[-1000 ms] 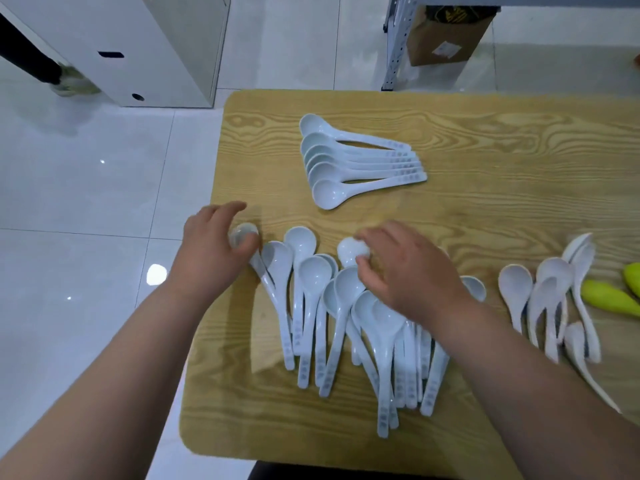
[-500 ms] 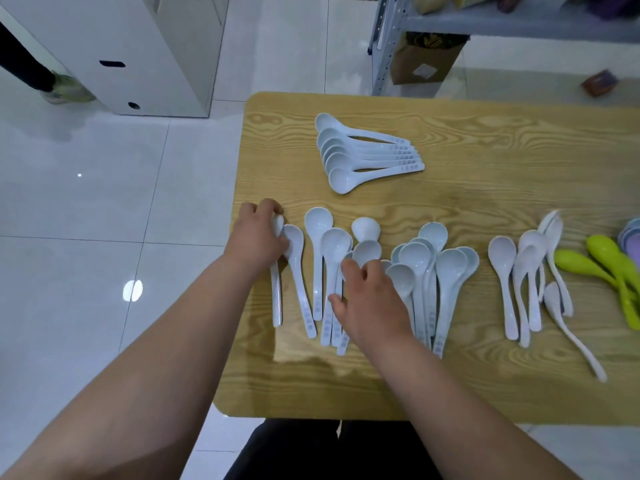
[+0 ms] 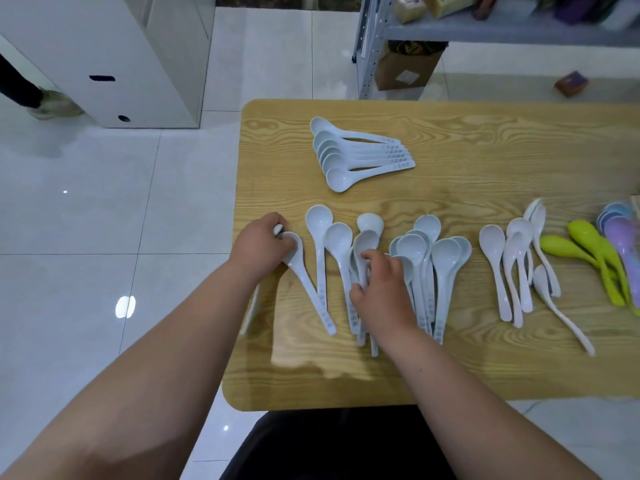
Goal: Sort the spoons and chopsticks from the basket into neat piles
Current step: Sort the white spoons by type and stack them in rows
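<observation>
Spoons (image 3: 445,258) partly hidden in left hand (image 3: 259,245), right hand (image 3: 381,289); purple spoons (image 3: 620,235) cropped.

Wood-grain bench (image 3: 485,140) with rounded corners stands on a glossy white tiled floor (image 3: 104,202). White cabinet (image 3: 104,46) at far left, two dark openings on its side. A person's shoe (image 3: 57,103) just left of the cabinet. Grey metal shelving (image 3: 502,29) at far right, blurred goods on it; cardboard box (image 3: 405,69) underneath. Small box (image 3: 571,83) lies on the floor further right.
</observation>
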Demonstrator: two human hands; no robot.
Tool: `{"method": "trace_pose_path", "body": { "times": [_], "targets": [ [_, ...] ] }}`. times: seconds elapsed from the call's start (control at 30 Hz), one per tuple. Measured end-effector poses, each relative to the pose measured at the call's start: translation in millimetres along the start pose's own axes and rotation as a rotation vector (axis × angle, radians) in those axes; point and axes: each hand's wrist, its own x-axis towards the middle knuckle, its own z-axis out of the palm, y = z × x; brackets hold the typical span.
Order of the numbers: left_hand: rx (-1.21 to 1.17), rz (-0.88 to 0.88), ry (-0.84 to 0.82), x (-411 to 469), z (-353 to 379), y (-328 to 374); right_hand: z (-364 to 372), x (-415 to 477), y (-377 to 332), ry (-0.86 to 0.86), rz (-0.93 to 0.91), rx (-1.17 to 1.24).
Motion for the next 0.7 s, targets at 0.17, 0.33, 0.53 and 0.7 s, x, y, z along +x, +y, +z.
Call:
{"method": "trace_pose_path", "body": {
  "times": [0.17,0.33,0.53,0.7],
  "targets": [
    [-0.447,-0.16,0.004,-38,-26,9,-21,-17,-12,-0.002,-0.079,0.205],
    [-0.619,-0.19,-0.133,-83,-42,25,-35,-40,-45,-0.176,-0.281,0.26],
    [-0.793,-0.281,-0.153,-109,-51,30,-37,-43,-59,-0.309,-0.308,0.206],
    [-1.005,-0.305,-0.155,-124,-52,31,-40,-57,-66,-0.413,-0.269,0.312]
  ]
}}
